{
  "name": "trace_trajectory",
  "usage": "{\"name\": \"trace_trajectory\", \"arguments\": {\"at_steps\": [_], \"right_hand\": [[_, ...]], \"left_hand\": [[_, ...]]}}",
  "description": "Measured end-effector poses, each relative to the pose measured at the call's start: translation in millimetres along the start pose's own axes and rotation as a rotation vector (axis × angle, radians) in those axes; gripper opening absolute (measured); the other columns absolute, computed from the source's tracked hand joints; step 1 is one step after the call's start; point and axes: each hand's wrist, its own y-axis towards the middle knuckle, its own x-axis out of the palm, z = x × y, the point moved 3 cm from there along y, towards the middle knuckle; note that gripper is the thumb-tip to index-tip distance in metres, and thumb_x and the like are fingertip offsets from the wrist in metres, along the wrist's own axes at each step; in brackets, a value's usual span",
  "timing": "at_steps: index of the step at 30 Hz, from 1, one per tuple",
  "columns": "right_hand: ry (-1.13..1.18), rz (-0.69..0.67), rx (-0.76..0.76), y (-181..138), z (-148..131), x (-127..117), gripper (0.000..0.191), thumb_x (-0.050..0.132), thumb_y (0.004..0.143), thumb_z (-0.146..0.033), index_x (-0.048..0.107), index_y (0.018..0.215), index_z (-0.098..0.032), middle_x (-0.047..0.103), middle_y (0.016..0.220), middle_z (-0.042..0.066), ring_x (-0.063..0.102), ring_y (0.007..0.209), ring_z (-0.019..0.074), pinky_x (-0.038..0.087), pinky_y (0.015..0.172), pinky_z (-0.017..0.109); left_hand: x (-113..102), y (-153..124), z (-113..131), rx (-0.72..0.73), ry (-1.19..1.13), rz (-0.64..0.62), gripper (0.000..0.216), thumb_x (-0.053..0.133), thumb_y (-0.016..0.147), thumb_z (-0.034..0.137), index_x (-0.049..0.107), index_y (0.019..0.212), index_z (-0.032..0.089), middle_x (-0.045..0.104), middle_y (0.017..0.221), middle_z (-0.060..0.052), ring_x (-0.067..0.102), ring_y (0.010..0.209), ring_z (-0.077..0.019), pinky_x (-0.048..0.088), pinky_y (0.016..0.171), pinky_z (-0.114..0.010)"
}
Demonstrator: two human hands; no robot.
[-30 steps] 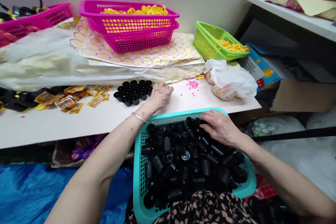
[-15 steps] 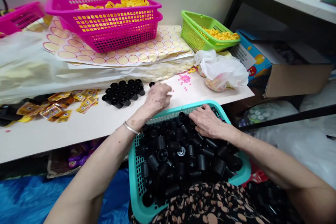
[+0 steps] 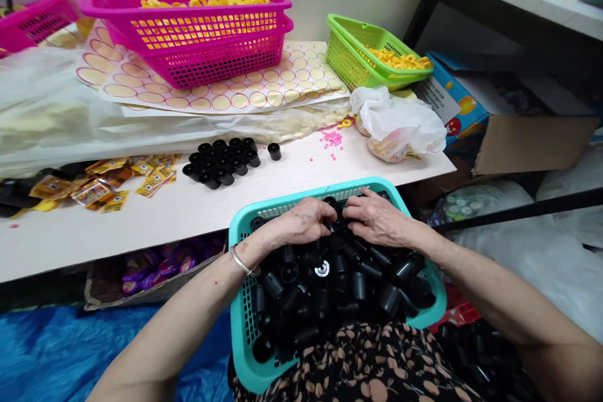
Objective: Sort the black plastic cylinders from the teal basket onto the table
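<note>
A turquoise basket (image 3: pixel 245 352) full of small black plastic cylinders (image 3: pixel 360 286) rests at my lap. My left hand (image 3: pixel 308 220) is over its far side, fingers closed on a black cylinder (image 3: pixel 331 202) that stands partly out of the pile. Close beside it, my right hand (image 3: pixel 374 218) has its fingers curled down among the cylinders; its grip is partly hidden. On the white table, a cluster of upright black cylinders (image 3: pixel 221 162) stands in tight rows. A single upright cylinder (image 3: pixel 274 151) sits just to their right.
Behind are a pink basket (image 3: pixel 188 9) and a green basket (image 3: pixel 351 56), both with yellow rings. Small yellow packets (image 3: pixel 98 191) lie left on the table (image 3: pixel 155 226). Pink beads (image 3: pixel 332 138) and a white plastic bag (image 3: pixel 405 122) are right. An open cardboard box (image 3: pixel 532 144) stands beyond.
My left hand has moved from the table back into the turquoise basket, leaving the single black cylinder standing beside the cluster. My right hand has stayed over the basket's far side.
</note>
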Motion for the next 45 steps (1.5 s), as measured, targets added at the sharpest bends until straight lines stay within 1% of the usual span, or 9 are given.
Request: {"name": "trace_trajectory", "arguments": {"at_steps": [3,6,9,13,17,25,29,33,45], "right_hand": [[0.221,0.148,0.079,-1,0,-7,0.017,0.049,0.08,-0.014,0.063,0.089,-0.015,0.059,0.085,0.005,0.054,0.083,0.0174,0.039,0.079,0.031],[0.46,0.251,0.16,-2,2,-12,0.016,0.053,0.079,-0.016,0.065,0.089,-0.015,0.061,0.081,0.003,0.054,0.076,0.0152,0.039,0.07,0.027],[0.686,0.25,0.183,-3,6,-12,0.019,0.062,0.079,-0.026,0.065,0.095,-0.018,0.063,0.084,0.001,0.054,0.077,0.0148,0.04,0.069,0.027],[0.93,0.247,0.233,-8,10,-5,0.033,0.074,0.068,-0.03,0.065,0.099,-0.019,0.061,0.083,-0.001,0.052,0.071,0.0128,0.041,0.065,0.025],[1.123,0.309,0.277,-12,8,-2,0.031,0.07,0.072,-0.026,0.064,0.102,-0.019,0.061,0.083,-0.001,0.053,0.071,0.0114,0.042,0.064,0.025],[1.428,0.465,0.351,-14,8,-1,0.034,0.074,0.065,-0.022,0.061,0.096,-0.018,0.064,0.093,0.003,0.061,0.081,0.0149,0.051,0.077,0.033],[1.434,0.467,0.326,-14,3,4,0.035,0.073,0.069,-0.021,0.058,0.101,-0.019,0.064,0.095,0.003,0.062,0.085,0.0159,0.051,0.082,0.035],[1.359,0.473,0.275,-13,-5,5,0.033,0.069,0.076,-0.022,0.058,0.107,-0.022,0.064,0.101,0.003,0.061,0.091,0.0161,0.049,0.086,0.034],[1.149,0.536,0.282,-12,-8,5,0.032,0.066,0.077,-0.03,0.056,0.107,-0.022,0.062,0.098,0.004,0.059,0.093,0.0198,0.05,0.082,0.035]], "left_hand": [[4,0,3,0.008,-0.116,0.083,0.029,0.065,0.062,0.016,0.064,0.091,0.015,0.055,0.072,0.002,0.047,0.064,-0.0119,0.035,0.056,-0.023],[8,1,4,0.022,-0.256,0.184,0.022,0.069,0.063,0.019,0.064,0.084,0.014,0.052,0.068,0.003,0.045,0.064,-0.0108,0.034,0.056,-0.022],[10,0,1,-0.014,-0.524,0.241,0.021,0.072,0.062,0.02,0.064,0.081,0.014,0.052,0.065,0.004,0.045,0.061,-0.0093,0.035,0.056,-0.022],[8,-8,-5,-0.084,-0.902,0.311,0.035,0.077,0.058,0.02,0.065,0.09,0.014,0.062,0.073,0.001,0.054,0.065,-0.0098,0.043,0.064,-0.024],[2,-15,-9,-0.089,-1.058,0.392,0.042,0.078,0.059,0.019,0.064,0.099,0.016,0.065,0.073,0.0,0.058,0.061,-0.0093,0.045,0.062,-0.023],[-3,-16,-10,-0.114,-1.359,0.483,0.034,0.078,0.057,0.011,0.064,0.087,0.013,0.063,0.074,0.0,0.057,0.057,-0.0068,0.046,0.055,-0.019],[2,-15,-4,-0.099,-1.456,0.45,0.037,0.074,0.063,0.011,0.061,0.097,0.014,0.063,0.079,-0.001,0.062,0.061,-0.0094,0.052,0.061,-0.022],[5,-15,-2,-0.102,-1.508,0.473,0.023,0.07,0.067,0.008,0.058,0.086,0.012,0.063,0.079,-0.002,0.066,0.068,-0.0135,0.055,0.071,-0.026],[5,-16,-7,-0.144,-1.453,0.55,0.032,0.074,0.06,0.007,0.054,0.085,0.012,0.063,0.07,-0.001,0.067,0.062,-0.0153,0.056,0.06,-0.024]]}}
